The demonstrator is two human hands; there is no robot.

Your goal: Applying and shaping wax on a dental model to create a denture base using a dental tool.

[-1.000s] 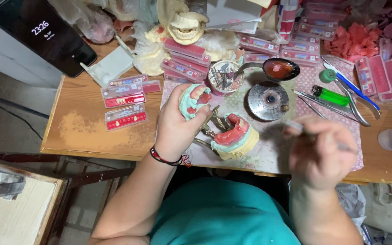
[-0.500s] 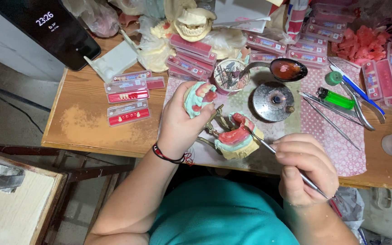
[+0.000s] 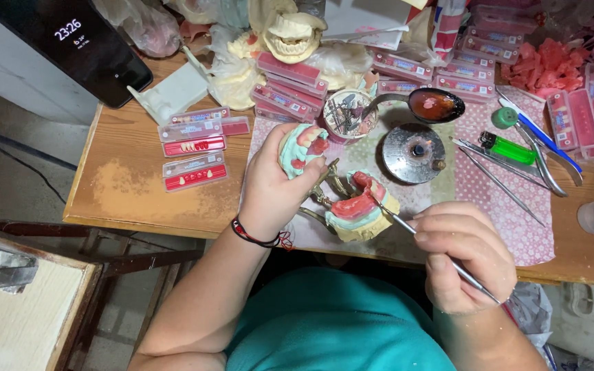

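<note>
Dental casts on a small metal hinged frame (image 3: 324, 196) sit at the near edge of the wooden table (image 3: 125, 199), on a pale patterned cloth (image 3: 510, 227). The upper cast (image 3: 300, 148), greenish with pink wax and a few teeth set in it, is tipped back and gripped by the left hand (image 3: 276, 185), fingers curled round it; a red and black band (image 3: 259, 237) circles that wrist. The lower cast (image 3: 362, 206), yellowish stone topped with a pink wax ridge, rests on the cloth just right of that hand. The right hand (image 3: 465, 254) is closed round a thin metal tool (image 3: 434, 251), held like a pen, and the tool's tip touches the pink wax on the lower cast. Just behind the casts stand a round metal burner (image 3: 414, 151) and a small cup full of drill bits (image 3: 348, 113), with a spoon (image 3: 421, 104) holding reddish melted wax between them. To the right lie a green lighter (image 3: 510, 148), several slim metal picks (image 3: 503, 182) and a pair of pliers with blue handles (image 3: 544, 148). Flat pink and red cards of false teeth (image 3: 194, 148) lie on the bare wood to the left, and more are stacked along the back. A white plaster jaw model (image 3: 290, 34) sits at the far edge, and a dark phone (image 3: 70, 45) leans at the back left corner. The person's teal shirt (image 3: 331, 323) fills the bottom.
</note>
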